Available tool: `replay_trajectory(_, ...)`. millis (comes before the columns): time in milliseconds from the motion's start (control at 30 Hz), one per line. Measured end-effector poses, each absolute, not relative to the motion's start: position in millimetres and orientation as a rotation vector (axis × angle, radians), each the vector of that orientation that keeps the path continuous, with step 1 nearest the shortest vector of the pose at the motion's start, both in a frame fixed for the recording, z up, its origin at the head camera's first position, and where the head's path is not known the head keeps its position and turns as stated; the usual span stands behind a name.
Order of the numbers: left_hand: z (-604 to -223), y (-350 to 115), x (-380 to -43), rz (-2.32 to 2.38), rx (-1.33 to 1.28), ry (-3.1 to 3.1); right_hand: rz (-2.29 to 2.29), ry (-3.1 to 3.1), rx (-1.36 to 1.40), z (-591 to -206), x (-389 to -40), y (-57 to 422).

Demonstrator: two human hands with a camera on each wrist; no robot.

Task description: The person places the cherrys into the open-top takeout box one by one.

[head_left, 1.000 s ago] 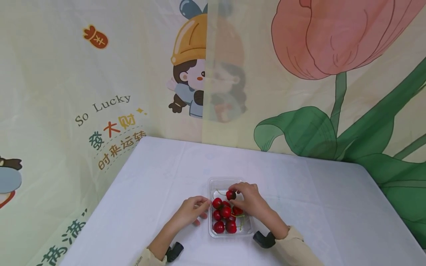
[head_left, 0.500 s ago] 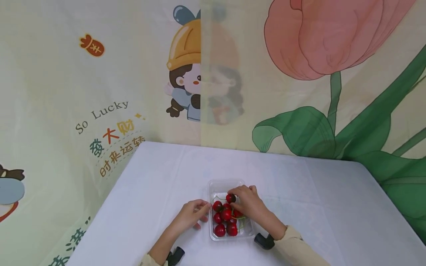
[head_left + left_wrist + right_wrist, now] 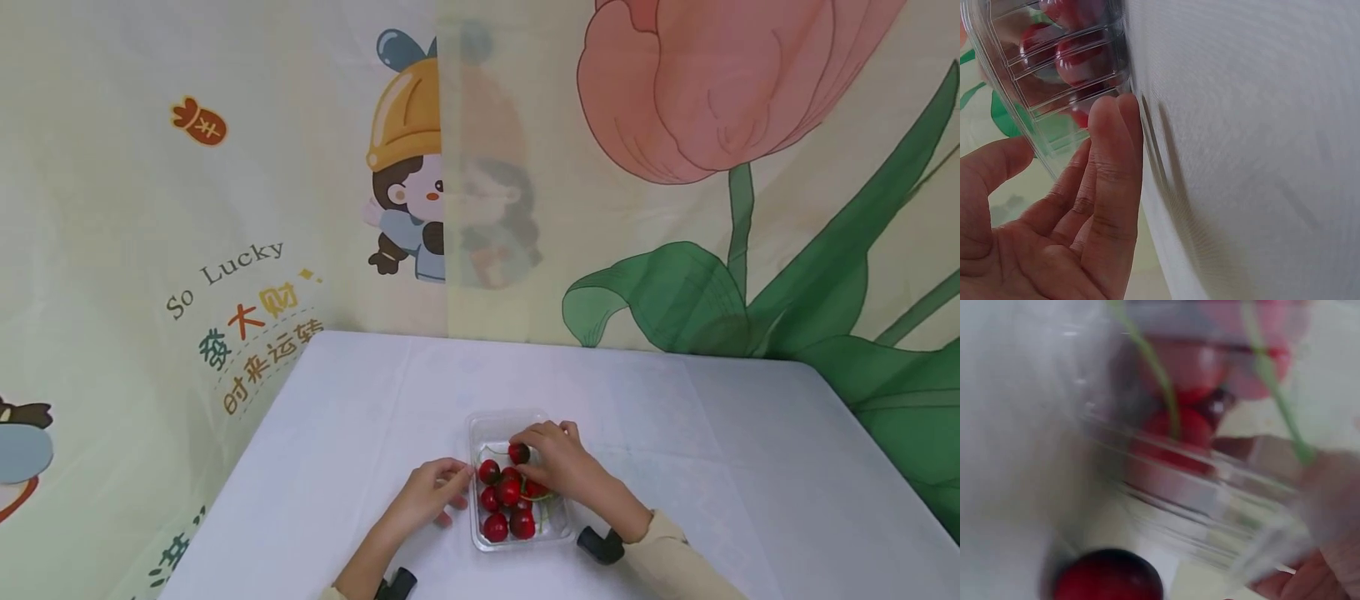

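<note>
A clear plastic container (image 3: 483,546) holding several red cherries (image 3: 507,492) stands on the white table. My left hand (image 3: 429,493) is at its left side. In the left wrist view the left fingers (image 3: 1110,162) are fairly straight and touch the container's outer wall; the thumb tip is near the rim. My right hand (image 3: 562,457) reaches over the right rim, index finger and thumb bent round a dark red cherry (image 3: 518,453) near the far end. The right wrist view is blurred; green stems (image 3: 1160,372) and another cherry (image 3: 1109,578) show there.
The white tablecloth (image 3: 360,417) extends around the container. Behind the table hangs a printed curtain (image 3: 322,167) with a tulip and a cartoon figure. A black wrist device (image 3: 600,546) is under the right wrist, another (image 3: 397,583) by the left.
The head view has shifted, so the scene sits slightly lower in it. Both hands keep nearly the same places at the container; the right fingers stay at the same cherry.
</note>
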State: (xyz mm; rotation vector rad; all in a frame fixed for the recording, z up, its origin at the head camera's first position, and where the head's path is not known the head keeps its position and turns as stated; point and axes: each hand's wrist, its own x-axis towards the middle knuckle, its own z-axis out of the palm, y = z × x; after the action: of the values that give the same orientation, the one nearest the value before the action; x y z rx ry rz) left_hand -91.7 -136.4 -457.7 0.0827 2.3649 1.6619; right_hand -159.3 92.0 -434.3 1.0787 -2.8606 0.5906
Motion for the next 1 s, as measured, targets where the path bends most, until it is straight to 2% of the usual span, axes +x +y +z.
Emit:
replay_trajectory(233,-459.1,-138.4,-90.7,1.676,0.074,2.356,0.719,-2.799,1.183,-417.0,-162.2,121.2)
replay_trajectory(733,-460.8,-137.1,-91.9,1.666,0.06,2.351,0.971,-3.039,0.595,-442.7,-164.1,184.2)
replay_trajectory(1000,-460.8,-138.7,-91.6,1.65,0.065,2.351,1.036,-3.078,0.515,-460.7,-162.5,187.9)
